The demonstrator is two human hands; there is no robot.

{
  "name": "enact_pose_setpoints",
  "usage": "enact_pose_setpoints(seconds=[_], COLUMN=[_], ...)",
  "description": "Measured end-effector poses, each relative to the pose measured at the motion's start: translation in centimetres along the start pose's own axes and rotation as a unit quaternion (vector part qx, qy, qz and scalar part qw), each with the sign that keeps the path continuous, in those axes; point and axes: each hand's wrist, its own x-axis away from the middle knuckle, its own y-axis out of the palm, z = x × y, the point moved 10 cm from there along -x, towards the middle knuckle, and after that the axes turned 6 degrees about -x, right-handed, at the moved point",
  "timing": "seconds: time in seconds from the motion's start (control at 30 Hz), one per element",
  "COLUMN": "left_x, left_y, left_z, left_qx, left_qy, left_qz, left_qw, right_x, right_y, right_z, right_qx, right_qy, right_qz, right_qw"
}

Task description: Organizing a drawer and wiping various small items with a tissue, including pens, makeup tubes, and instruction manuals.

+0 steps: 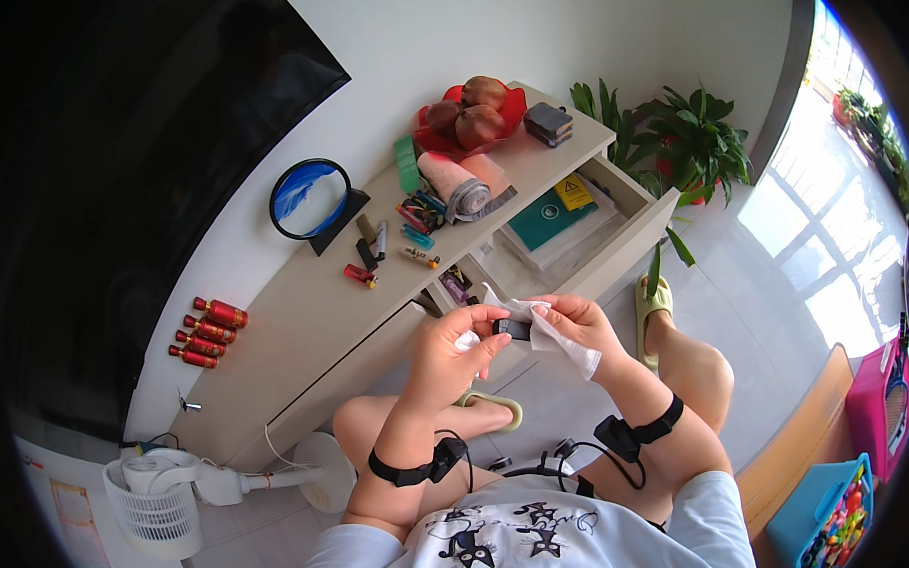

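Note:
My left hand [445, 352] pinches one end of a small black object [515, 328], perhaps a lighter or a key fob, between thumb and fingers. A crumpled bit of white tissue [468, 340] shows inside that palm. My right hand [580, 321] holds a white tissue [565, 340] against the object's other end, partly covering it. Both hands are in front of the cabinet, near its open drawer [633, 244]. Inside the drawer lie a teal booklet [546, 219], a yellow warning card [574, 193] and papers. A purple item [455, 288] sits in the compartment left of them.
Several lighters [417, 236], a roll of bags [462, 190], a round ornament [311, 199] and a red bowl [519, 105] with three pomegranates [480, 125] stand on the cabinet top [328, 311]. A white fan [158, 505] is at lower left, potted plants [693, 133] at right.

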Motion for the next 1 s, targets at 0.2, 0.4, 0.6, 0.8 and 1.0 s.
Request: enact_pose_setpoints(seconds=[0.2, 0.4, 0.6, 0.8, 1.0], left_x=[1.7, 3.2, 3.9, 3.1, 2.0], left_y=[0.5, -1.6, -2.8, -3.3, -0.5], left_z=[-1.3, -0.9, 0.2, 1.1, -2.6], left_qx=[-0.019, 0.033, 0.045, 0.006, -0.09], left_qy=[-0.03, -0.03, -0.019, -0.013, -0.044], left_qz=[-0.052, -0.029, -0.017, -0.043, 0.006], left_qw=[0.998, 0.999, 0.999, 0.999, 0.995], right_x=[2.1, 2.6, 3.3, 3.2, 5.0], right_y=[4.1, 4.8, 3.8, -2.8, 4.6], right_z=[-0.3, 0.6, 2.2, 4.1, -1.7], right_qx=[0.21, 0.255, 0.128, -0.033, 0.196], right_qy=[-0.093, -0.047, -0.014, 0.069, -0.162], right_qz=[0.008, 0.025, 0.012, 0.198, -0.006], right_qw=[0.973, 0.966, 0.992, 0.977, 0.967])
